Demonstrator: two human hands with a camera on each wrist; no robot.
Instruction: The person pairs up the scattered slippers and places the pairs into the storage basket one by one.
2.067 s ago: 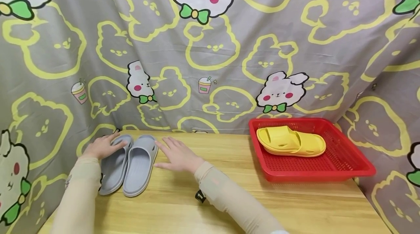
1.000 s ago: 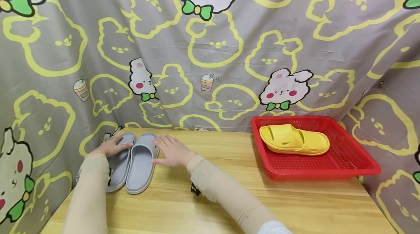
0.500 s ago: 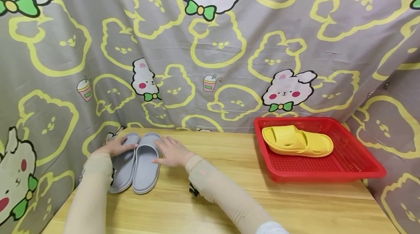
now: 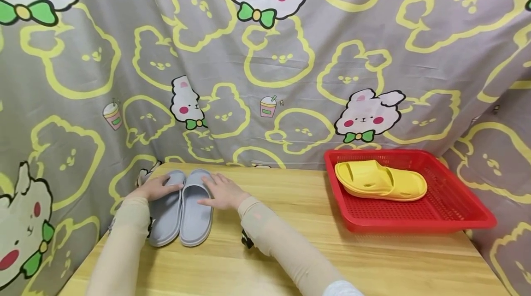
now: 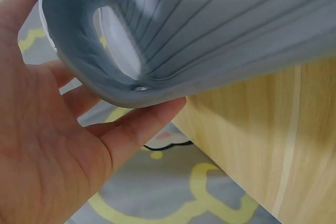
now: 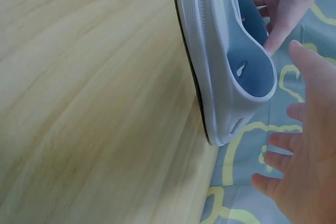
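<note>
Noted well left of red perforated plastic basket [image 4: 419, 227]: pair of grey moulded slippers [image 4: 196, 220], side by side on pale wooden table [image 4: 269, 263], slid slightly basketward over two seconds. Seen on slipper farther from basket [image 4: 166, 220]: left hand [image 4: 154, 188], touching, with fingers apart, not clamped. Seen at slipper nearer basket [image 4: 197, 206]: right hand [image 4: 226, 193], with fingers spread, closer in than before; cannot tell whether touching. Inside basket, unmoved: yellow moulded footwear [image 4: 371, 185].

Counted: two hands [image 4: 154, 188] [image 4: 224, 193], two grey slippers [image 4: 166, 220] [image 4: 196, 215], one red basket [image 4: 419, 226], one table [image 4: 224, 263]; the number of yellow slippers [image 4: 371, 180] was unclear.
</note>
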